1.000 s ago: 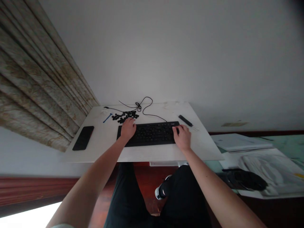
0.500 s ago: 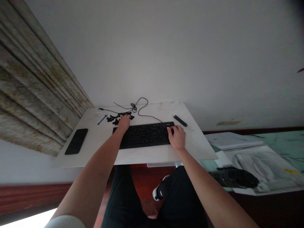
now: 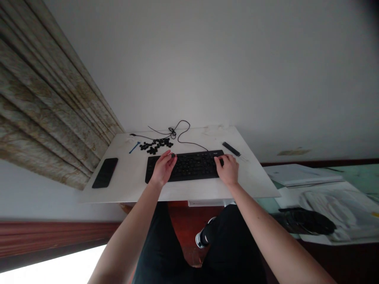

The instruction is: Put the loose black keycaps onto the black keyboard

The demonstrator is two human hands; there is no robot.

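A black keyboard (image 3: 194,165) lies flat on the white table, with some of its keys looking bare. Above its left part, my left hand (image 3: 164,166) is turned palm up, fingertips pinched on a small dark keycap (image 3: 173,156). My right hand (image 3: 228,169) is closed around the keyboard's right end, thumb and fingers on its top and edge. Behind the left part of the keyboard is a loose pile of black keycaps (image 3: 155,145). A thin blue tool (image 3: 134,147) lies left of the pile.
A black phone (image 3: 105,172) lies at the table's left. The keyboard's cable (image 3: 189,142) loops along the back. A dark strip (image 3: 231,149) lies behind my right hand. Right of the table (image 3: 189,191) is a lower surface with a white box (image 3: 302,175) and a black object (image 3: 308,221).
My left hand has come back from the keycap pile to above the keyboard, now pinching a keycap. My right hand stays at the keyboard's right end. The whole view has shifted slightly.
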